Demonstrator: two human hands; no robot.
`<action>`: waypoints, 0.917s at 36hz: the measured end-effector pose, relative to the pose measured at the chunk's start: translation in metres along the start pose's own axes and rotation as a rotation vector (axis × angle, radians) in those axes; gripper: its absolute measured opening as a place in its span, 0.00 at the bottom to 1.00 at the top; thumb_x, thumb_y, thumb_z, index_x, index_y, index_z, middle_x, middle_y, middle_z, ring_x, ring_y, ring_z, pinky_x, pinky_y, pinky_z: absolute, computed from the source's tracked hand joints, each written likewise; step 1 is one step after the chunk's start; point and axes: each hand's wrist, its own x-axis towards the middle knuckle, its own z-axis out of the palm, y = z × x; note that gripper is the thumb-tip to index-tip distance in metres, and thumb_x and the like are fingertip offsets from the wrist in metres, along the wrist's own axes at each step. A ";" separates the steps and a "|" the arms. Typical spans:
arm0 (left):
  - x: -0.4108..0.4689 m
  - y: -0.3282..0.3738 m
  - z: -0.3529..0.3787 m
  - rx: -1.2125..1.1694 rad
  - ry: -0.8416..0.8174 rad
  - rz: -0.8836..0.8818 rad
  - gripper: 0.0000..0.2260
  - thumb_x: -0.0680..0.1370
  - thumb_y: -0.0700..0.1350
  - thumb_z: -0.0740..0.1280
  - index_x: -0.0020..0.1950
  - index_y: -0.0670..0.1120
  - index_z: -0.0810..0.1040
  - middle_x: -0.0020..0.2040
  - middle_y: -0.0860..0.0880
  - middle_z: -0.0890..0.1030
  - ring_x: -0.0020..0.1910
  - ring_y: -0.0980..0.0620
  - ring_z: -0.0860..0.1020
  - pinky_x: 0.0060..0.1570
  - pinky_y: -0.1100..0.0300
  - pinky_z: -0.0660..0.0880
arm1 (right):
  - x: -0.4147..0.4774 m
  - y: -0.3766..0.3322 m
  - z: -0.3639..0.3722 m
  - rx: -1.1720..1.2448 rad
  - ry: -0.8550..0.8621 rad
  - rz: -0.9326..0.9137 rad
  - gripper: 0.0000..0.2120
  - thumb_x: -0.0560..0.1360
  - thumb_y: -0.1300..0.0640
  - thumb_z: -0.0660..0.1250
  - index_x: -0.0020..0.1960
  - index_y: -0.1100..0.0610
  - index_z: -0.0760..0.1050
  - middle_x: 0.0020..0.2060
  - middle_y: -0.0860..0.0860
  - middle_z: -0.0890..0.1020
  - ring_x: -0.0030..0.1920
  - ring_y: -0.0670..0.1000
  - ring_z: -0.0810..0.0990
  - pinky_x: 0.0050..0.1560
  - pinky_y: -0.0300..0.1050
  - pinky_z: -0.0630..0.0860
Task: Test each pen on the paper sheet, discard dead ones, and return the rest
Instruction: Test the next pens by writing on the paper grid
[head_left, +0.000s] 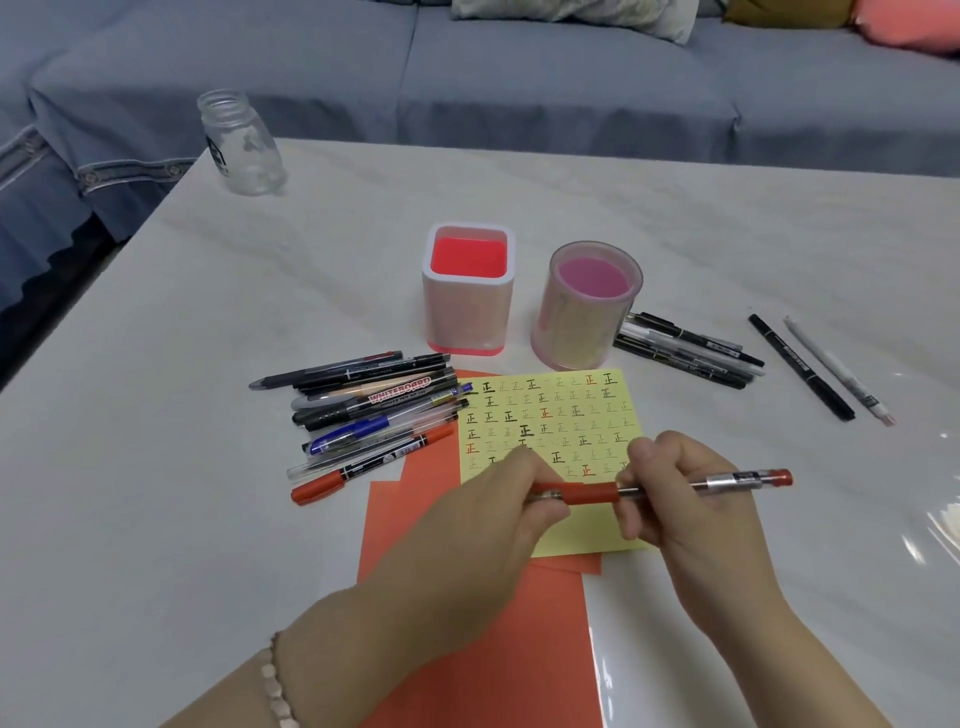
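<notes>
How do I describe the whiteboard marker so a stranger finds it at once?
On the white marble table, find the pile of pens left of the yellow paper sheet. The black whiteboard marker lies among them; it alone bears a red label with white capitals.

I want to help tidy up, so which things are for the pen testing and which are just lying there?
For the job: red pen gripped by left hand and right hand; yellow sheet; square cup; round cup; pen pile left of the sheet; pen bundle beside the round cup; two loose pens far right.

Just lying about: glass jar; orange paper; sofa.
</notes>
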 end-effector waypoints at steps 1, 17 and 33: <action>0.002 0.001 0.000 -0.017 -0.006 0.006 0.04 0.80 0.50 0.56 0.45 0.55 0.65 0.43 0.54 0.75 0.41 0.58 0.70 0.39 0.65 0.66 | 0.001 0.000 -0.002 -0.001 -0.005 -0.007 0.14 0.61 0.44 0.66 0.24 0.51 0.69 0.17 0.53 0.72 0.23 0.50 0.65 0.25 0.35 0.65; 0.045 -0.003 0.021 -0.392 -0.192 -0.223 0.04 0.75 0.50 0.61 0.43 0.51 0.71 0.30 0.56 0.72 0.27 0.55 0.66 0.33 0.60 0.67 | 0.038 0.000 -0.038 -0.200 -0.213 0.006 0.13 0.71 0.64 0.70 0.29 0.57 0.74 0.22 0.53 0.79 0.22 0.45 0.69 0.25 0.33 0.67; 0.027 -0.040 -0.009 0.099 0.356 -0.142 0.04 0.80 0.48 0.57 0.53 0.55 0.69 0.49 0.59 0.75 0.48 0.63 0.72 0.42 0.68 0.68 | 0.164 0.029 -0.094 -1.492 0.061 -0.096 0.14 0.78 0.62 0.54 0.59 0.60 0.74 0.53 0.59 0.75 0.54 0.61 0.72 0.48 0.49 0.66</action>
